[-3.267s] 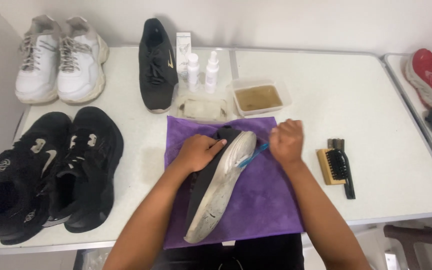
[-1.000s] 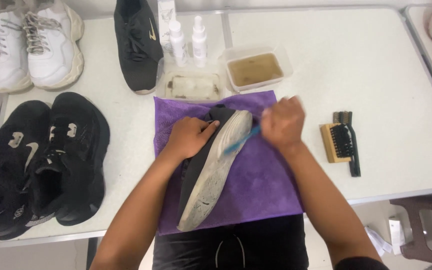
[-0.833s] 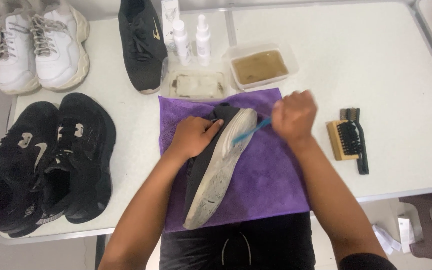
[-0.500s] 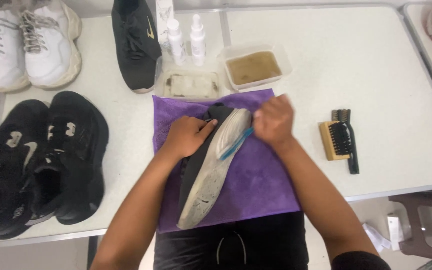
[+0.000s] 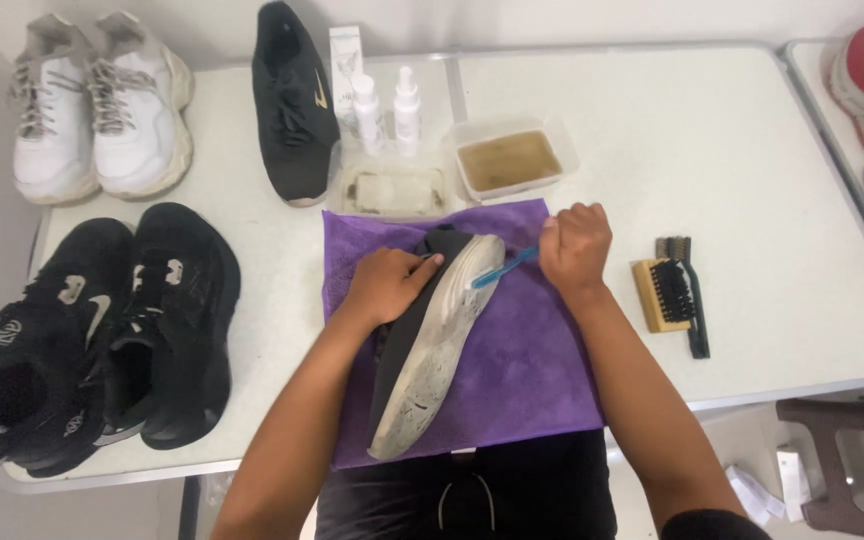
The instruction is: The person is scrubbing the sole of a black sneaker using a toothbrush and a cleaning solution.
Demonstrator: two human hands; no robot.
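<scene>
Shoe (image 5: 430, 345) unmoved on purple cloth (image 5: 532, 380); our left hand (image 5: 387, 285) keeps pinning it, right hand (image 5: 574, 245) fisted on blue toothbrush (image 5: 504, 268), bristles probably back at sole edge.

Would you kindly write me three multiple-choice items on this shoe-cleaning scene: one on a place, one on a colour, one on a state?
1. Where do the two brushes lie?
A. In the tub of brown water
B. On the white table, to the right of the purple cloth
C. On the white sneakers

2. What colour is the handle of the toothbrush in the right hand?
A. Blue
B. Red
C. Yellow

3. How does the black shoe on the purple cloth lie?
A. Upright, laces up
B. Inside a box
C. On its side, its pale sole showing

Answers: 1 B, they rest on bare table beside the cloth. 2 A, a blue handle runs from the fist to the sole. 3 C, the left hand steadies it with the dirty sole turned up.
</scene>
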